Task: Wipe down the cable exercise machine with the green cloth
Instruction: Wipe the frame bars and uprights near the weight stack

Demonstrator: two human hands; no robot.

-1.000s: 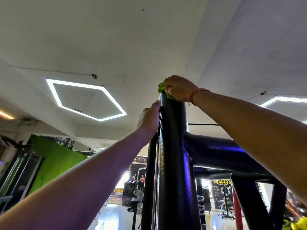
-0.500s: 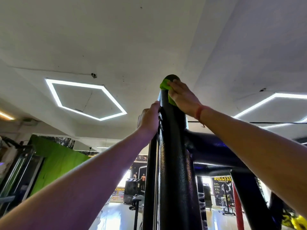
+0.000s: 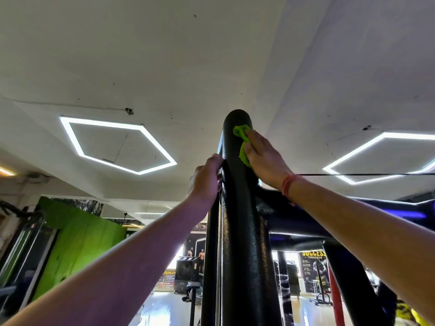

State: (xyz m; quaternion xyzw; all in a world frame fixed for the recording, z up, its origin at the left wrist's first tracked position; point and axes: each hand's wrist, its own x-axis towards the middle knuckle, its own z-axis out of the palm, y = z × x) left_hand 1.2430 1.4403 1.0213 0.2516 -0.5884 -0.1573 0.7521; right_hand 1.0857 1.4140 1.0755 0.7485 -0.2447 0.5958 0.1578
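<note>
The cable machine's thick black upright post [image 3: 242, 231] rises in the middle of the view, seen from below, with its rounded top near the ceiling. My right hand [image 3: 263, 158] presses the bunched green cloth [image 3: 242, 142] against the post's right side just below the top, fingers curled over the cloth. My left hand [image 3: 206, 180] grips the post's left edge a little lower, fingers wrapped behind it and out of sight. A red thread sits on my right wrist.
A black crossbeam [image 3: 306, 222] runs right from the post, with a slanted black strut [image 3: 348, 278] below it. A thin black cable [image 3: 364, 174] stretches to the right. Hexagonal ceiling lights [image 3: 113, 142] glow overhead. A green curtain [image 3: 77, 243] hangs at left.
My right hand slid with the cloth off the post's top and down its right side, uncovering the rounded cap. My left hand kept its grip in the same place.
</note>
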